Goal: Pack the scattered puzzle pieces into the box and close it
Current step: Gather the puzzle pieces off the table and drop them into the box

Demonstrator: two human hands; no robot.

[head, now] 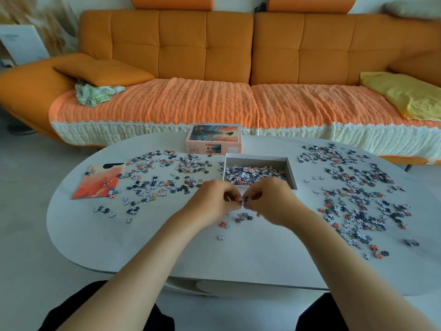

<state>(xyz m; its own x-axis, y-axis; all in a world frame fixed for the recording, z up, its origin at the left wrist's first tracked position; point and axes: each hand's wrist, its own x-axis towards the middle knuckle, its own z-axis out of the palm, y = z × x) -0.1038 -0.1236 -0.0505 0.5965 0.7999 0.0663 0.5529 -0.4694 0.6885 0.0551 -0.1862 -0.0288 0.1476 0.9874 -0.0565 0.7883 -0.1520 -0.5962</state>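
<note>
1. Left hand (214, 199) and right hand (272, 199) meet at mid counter (167, 247), just in front of the box (256, 161). Both have fingers curled, pinching one small clump (243, 199) of pieces between them. The clump looks lifted off the surface.
2. The box is an open white tray at counter centre. The right hand overlaps its near edge. Inside is a shallow layer of pieces, well short of full.
3. The lid (213, 139) sits printed side up just behind the box, toward the sofa (205, 51). It is not on the box.
4. The left spread (162, 177) is a wide, thin scatter between the box and a print sheet (100, 181). A few pieces lie on the sheet's edges.
5. The right spread (353, 194) is denser and runs from the far counter edge to the near right.
6. A few strays (243, 216) lie right under the hands, with singles nearer the person.
7. Progress, as a judgement: partly done, probably under half. Far more pieces look to be out on the counter than in the box.
8. Left to do:
   - drop this clump in;
   - clear the strays and both spreads;
   - check the sheet;
   - put the lid on.
9. Risk: small pieces sit near the right counter edge and could get swept off.
</note>
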